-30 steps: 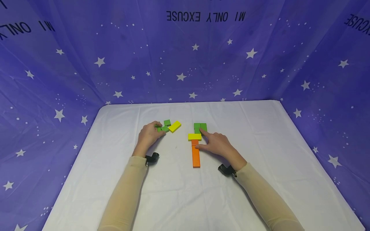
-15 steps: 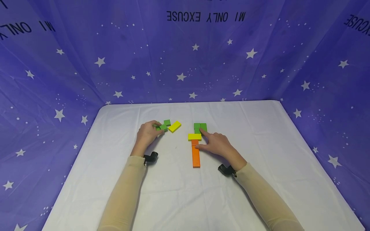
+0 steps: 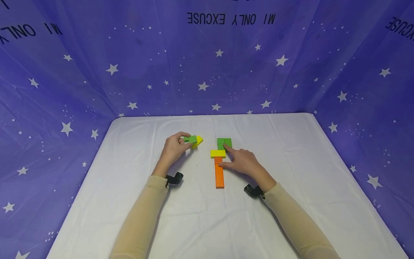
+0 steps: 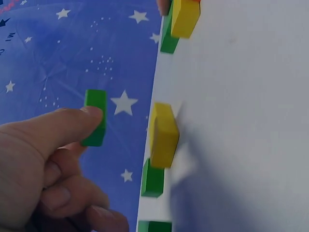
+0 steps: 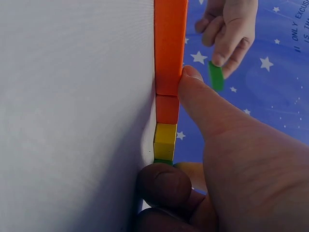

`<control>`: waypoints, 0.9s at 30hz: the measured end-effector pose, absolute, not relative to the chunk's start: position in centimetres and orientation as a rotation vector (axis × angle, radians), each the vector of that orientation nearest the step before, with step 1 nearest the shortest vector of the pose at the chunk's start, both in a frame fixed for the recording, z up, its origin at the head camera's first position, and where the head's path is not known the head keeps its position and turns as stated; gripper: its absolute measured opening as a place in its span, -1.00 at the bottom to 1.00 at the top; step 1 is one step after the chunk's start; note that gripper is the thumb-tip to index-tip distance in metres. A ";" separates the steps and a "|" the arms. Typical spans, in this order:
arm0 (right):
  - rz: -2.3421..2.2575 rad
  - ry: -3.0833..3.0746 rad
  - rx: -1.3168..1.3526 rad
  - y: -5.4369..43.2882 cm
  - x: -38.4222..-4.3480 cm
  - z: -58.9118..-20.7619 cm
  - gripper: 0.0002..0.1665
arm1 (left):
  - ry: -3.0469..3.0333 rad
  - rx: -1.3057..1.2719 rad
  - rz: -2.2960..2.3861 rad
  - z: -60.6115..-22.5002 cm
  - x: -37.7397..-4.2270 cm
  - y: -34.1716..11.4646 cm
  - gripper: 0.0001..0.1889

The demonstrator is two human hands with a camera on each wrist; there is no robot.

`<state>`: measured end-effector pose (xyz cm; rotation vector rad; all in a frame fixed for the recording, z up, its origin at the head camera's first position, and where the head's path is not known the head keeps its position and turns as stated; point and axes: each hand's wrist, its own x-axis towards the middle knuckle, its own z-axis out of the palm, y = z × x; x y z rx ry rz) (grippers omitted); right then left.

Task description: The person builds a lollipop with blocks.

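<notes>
Between thumb and fingers my left hand (image 3: pixel 173 148) pinches a small green block (image 4: pixel 96 98), held up off the table. Beneath and beside it lie a loose yellow block (image 4: pixel 164 137) and a green block (image 4: pixel 153 180); the head view shows the yellow one partly covered. My right hand (image 3: pixel 246 162) rests over a flat arrangement: its index finger touches the joined green blocks (image 3: pixel 228 142), its thumb the orange part. Below the greens, a yellow block (image 3: pixel 218 154) lies crosswise, then a short orange block (image 3: pixel 218 160) and a long orange block (image 3: pixel 219 178) in line.
A white cloth covers the table (image 3: pixel 200 216). Purple star-patterned curtain (image 3: pixel 207 72) hangs behind and at both sides. Another green block (image 4: pixel 157 226) shows at the bottom edge of the left wrist view. Each wrist carries a black camera mount (image 3: pixel 175 178).
My left hand has picked the green block up from the loose group and moved right, over the yellow block. My right hand and the arrangement have stayed put.
</notes>
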<state>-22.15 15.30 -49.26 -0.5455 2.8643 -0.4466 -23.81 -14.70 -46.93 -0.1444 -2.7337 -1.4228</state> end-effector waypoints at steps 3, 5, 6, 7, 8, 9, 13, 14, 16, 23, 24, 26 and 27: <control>-0.445 2.867 -0.549 15.3 -22.2 -49.3 0.23 | -2.686 -0.164 -1.482 -47.0 -23.8 -14.1 -0.65; -0.444 2.872 -0.553 15.3 -22.1 -49.3 0.23 | -2.667 -0.180 -1.505 -47.1 -23.7 -13.7 -0.66; -0.445 2.874 -0.555 15.3 -22.1 -49.3 0.23 | -2.661 -0.184 -1.512 -47.2 -23.7 -13.5 -0.66; -0.443 2.877 -0.556 15.4 -22.1 -49.2 0.23 | -2.662 -0.188 -1.516 -47.3 -23.7 -13.2 -0.66; -0.442 2.878 -0.556 15.4 -22.1 -49.2 0.23 | -2.666 -0.189 -1.517 -47.4 -23.7 -13.0 -0.66; -0.439 2.879 -0.557 15.4 -22.1 -49.2 0.22 | -2.673 -0.195 -1.513 -47.5 -23.7 -12.8 -0.66; -0.433 2.876 -0.554 15.3 -22.1 -49.2 0.22 | -2.713 -0.211 -1.462 -47.8 -23.6 -11.9 -0.65; -0.432 2.873 -0.552 15.3 -22.1 -49.2 0.22 | -2.721 -0.221 -1.449 -47.9 -23.6 -11.7 -0.65; -0.430 2.868 -0.546 15.2 -22.1 -49.2 0.23 | -2.738 -0.236 -1.423 -48.1 -23.6 -11.2 -0.67; -0.413 2.867 -0.542 15.2 -22.1 -49.2 0.23 | -2.787 -0.282 -1.382 -49.1 -23.8 -9.9 -0.69; -0.414 2.870 -0.547 15.2 -22.1 -49.2 0.23 | -2.788 -0.281 -1.384 -49.2 -23.8 -9.8 -0.69; -0.413 2.877 -0.558 15.3 -22.1 -49.3 0.23 | -2.791 -0.273 -1.383 -49.2 -23.9 -9.6 -0.69; -0.414 2.881 -0.562 15.3 -22.1 -49.3 0.24 | -2.792 -0.270 -1.381 -49.2 -24.0 -9.5 -0.69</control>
